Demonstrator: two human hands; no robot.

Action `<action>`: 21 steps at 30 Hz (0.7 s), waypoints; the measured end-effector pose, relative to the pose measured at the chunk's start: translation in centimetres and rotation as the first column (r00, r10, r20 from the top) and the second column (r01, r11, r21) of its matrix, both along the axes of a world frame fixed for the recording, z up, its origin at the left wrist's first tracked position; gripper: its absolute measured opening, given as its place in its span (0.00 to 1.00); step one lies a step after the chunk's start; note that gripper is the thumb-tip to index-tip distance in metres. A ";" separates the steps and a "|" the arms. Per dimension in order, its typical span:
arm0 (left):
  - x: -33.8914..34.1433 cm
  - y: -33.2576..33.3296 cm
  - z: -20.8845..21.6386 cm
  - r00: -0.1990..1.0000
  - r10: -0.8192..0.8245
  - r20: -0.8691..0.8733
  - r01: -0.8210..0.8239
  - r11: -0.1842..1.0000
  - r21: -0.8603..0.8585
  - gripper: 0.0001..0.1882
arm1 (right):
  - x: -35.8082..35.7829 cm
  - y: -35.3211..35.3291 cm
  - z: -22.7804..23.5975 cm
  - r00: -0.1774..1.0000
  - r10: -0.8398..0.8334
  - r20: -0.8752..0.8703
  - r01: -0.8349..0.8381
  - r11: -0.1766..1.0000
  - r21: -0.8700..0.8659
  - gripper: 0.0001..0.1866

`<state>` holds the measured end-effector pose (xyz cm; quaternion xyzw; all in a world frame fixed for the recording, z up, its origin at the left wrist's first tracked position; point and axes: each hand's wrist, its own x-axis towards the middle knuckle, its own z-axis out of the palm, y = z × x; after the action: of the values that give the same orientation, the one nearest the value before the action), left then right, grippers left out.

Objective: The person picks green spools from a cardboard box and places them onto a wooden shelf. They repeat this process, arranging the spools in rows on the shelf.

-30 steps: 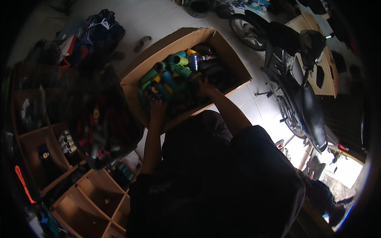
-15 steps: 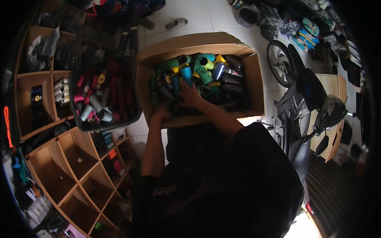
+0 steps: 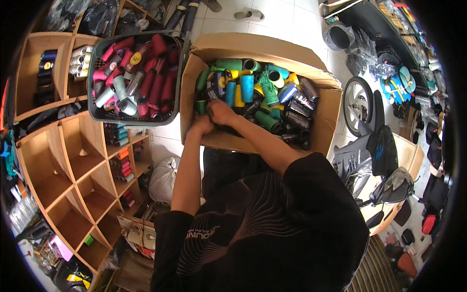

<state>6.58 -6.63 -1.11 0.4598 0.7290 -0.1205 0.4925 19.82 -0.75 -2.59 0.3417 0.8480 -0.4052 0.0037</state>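
Note:
A cardboard box point(image 3: 265, 44) full of thread spools stands in front of me. Inside its near left corner my two hands are close together. My left hand point(image 3: 202, 124) is closed around the lower part of a green thread spool point(image 3: 201, 107), which pokes up above the fingers. Right beside it, my right hand point(image 3: 222, 114) has its fingers curled in; what they grip is hidden. Just beyond the hands stand a blue thread spool point(image 3: 247, 88) and a yellow thread spool point(image 3: 238, 96). Dark spools point(image 3: 296, 120) fill the box's right side.
Left of the box, a dark plastic basket point(image 3: 92, 104) holds red, pink and grey spools. Wooden cubbyhole shelves point(image 3: 68, 165) line the left side, some with spools. A motorcycle point(image 3: 369, 146) stands close on the right. A white sack point(image 3: 164, 180) sits below the basket.
My right hand has moved from beside the blue spools to the near left corner, next to my left hand. A green spool now shows at the left hand. The picture is brighter and the view has shifted.

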 end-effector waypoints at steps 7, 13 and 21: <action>1.2 -0.2 0.3 0.967 -0.215 -0.136 0.221 0.975 0.029 0.38 | 3.8 -4.4 1.5 0.981 -0.045 0.187 -0.054 0.868 0.493 0.28; -0.5 1.8 -2.1 0.981 -0.174 -0.088 0.166 0.982 -0.086 0.43 | 9.2 -2.9 5.2 0.937 -0.172 0.303 0.076 0.950 0.303 0.28; 1.0 2.3 0.5 0.905 -0.411 -0.109 0.417 0.907 0.048 0.48 | 11.0 1.0 6.3 0.932 -0.228 0.282 0.194 0.971 0.141 0.15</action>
<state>7.61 -4.36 -0.66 0.6147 0.6414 -0.2188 0.4036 30.86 0.22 3.75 0.4873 0.8174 -0.2996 0.0680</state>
